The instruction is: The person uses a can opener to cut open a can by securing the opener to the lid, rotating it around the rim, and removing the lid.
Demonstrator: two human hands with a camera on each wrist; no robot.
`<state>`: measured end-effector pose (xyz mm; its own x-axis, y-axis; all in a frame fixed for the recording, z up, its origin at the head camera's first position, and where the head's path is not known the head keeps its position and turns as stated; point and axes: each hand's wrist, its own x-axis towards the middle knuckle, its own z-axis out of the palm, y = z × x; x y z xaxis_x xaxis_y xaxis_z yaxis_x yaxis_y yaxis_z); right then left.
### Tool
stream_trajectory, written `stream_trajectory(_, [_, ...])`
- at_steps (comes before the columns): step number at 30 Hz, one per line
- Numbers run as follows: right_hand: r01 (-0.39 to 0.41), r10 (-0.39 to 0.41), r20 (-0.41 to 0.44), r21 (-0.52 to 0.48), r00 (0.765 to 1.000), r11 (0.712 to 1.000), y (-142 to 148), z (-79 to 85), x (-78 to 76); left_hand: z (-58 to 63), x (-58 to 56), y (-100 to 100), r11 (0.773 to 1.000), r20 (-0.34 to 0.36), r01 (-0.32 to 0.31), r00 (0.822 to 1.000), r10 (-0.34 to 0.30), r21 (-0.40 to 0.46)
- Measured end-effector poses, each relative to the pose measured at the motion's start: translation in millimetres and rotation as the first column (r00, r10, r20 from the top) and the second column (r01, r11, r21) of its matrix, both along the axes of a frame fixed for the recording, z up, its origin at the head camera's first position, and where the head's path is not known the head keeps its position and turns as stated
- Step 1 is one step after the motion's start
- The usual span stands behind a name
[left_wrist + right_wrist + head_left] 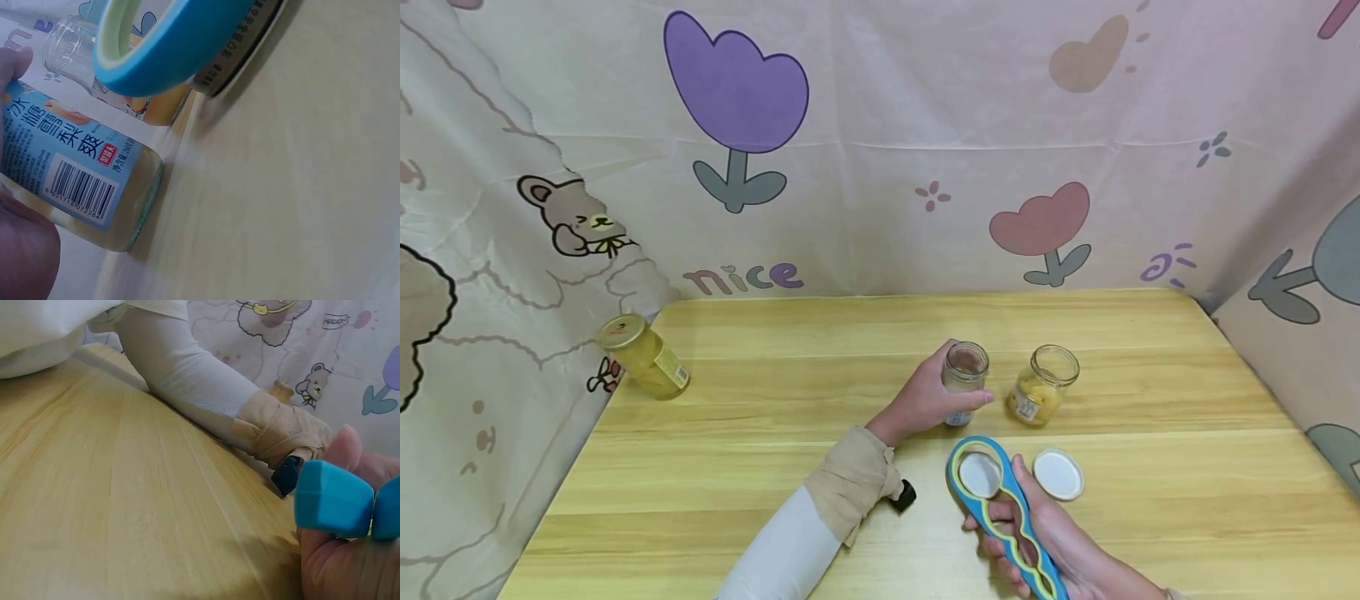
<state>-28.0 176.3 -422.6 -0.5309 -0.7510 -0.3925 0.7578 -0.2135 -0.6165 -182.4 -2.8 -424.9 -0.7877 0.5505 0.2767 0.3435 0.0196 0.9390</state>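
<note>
My left hand grips an uncapped glass jar, thumb across its front. In the left wrist view this jar has a pale blue label with a barcode. My right hand holds a blue and yellow jar opener by its handle, ring end near the jar's base. A white-lined lid shows through the ring; whether the ring grips it, I cannot tell. Blue handle ends fill the right wrist view's right side. Right of the gripped jar stands another uncapped jar with yellow pieces inside.
A second lid lies white side up right of the opener. At the table's far left stands a capped jar with yellow contents. The wooden table meets a printed cloth at its back edge.
</note>
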Motion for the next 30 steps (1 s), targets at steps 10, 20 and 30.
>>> stream_trajectory(10, [-0.011, 0.011, -0.007, -0.002, 1.000, 1.000, -1, 0.7, -1.8, -0.8, 0.5, 0, 1.000, 0.005, -0.005, 1.000, 0.005, 0.000])
stream_trajectory(20, [0.003, -0.003, -0.013, -0.001, 1.000, 1.000, -10, 1.4, 0.2, -2.4, -1.8, -1, 1.000, -0.016, -0.002, 1.000, 0.002, -0.006])
stream_trajectory(30, [-0.013, -0.002, -0.115, -0.129, 0.993, 0.991, -25, 10.7, 6.1, -0.6, -1.2, -1, 1.000, -0.012, 0.016, 1.000, -0.016, -0.014])
